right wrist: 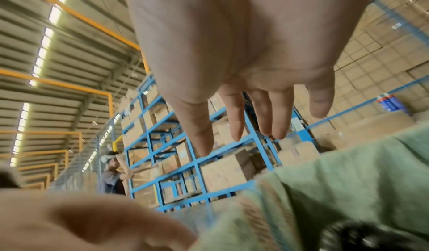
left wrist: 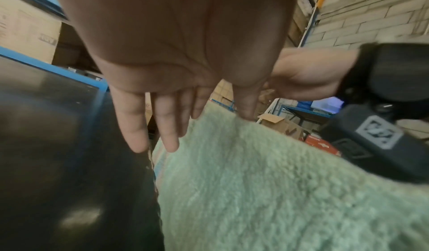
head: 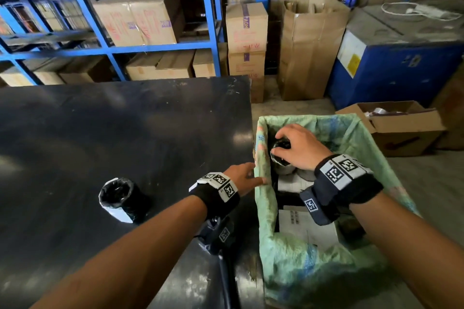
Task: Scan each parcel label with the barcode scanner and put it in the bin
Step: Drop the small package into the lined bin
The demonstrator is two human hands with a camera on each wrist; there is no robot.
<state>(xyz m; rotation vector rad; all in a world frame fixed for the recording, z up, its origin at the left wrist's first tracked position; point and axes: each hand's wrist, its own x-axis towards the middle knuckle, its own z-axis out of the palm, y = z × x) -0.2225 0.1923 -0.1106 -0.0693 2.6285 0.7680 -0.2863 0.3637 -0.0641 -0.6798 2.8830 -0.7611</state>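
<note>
A green sack-lined bin (head: pixel 266 221) (left wrist: pixel 267 181) (right wrist: pixel 348 172) stands against the right edge of the black table (head: pixel 100 133). My right hand (head: pixel 293 143) (right wrist: pixel 234 117) hovers inside it with fingers relaxed and straight, just over a black-wrapped parcel (head: pixel 282 148) (right wrist: pixel 362 236). Nothing is between the fingers in the right wrist view. Several labelled parcels (head: pixel 301 223) lie lower in the bin. My left hand (head: pixel 247 175) (left wrist: pixel 176 97) is flat, thumb touching the bin's rim. One black parcel with a white label (head: pixel 118 198) stands on the table. I cannot pick out the scanner.
Blue racking (head: pixel 208 20) with cardboard boxes runs behind the table. An open carton (head: pixel 401 128) sits on the floor right of the bin, and a blue machine (head: pixel 401 57) behind it. A tall open box (head: pixel 308 47) stands at the back. A person (right wrist: pixel 111 174) is far off.
</note>
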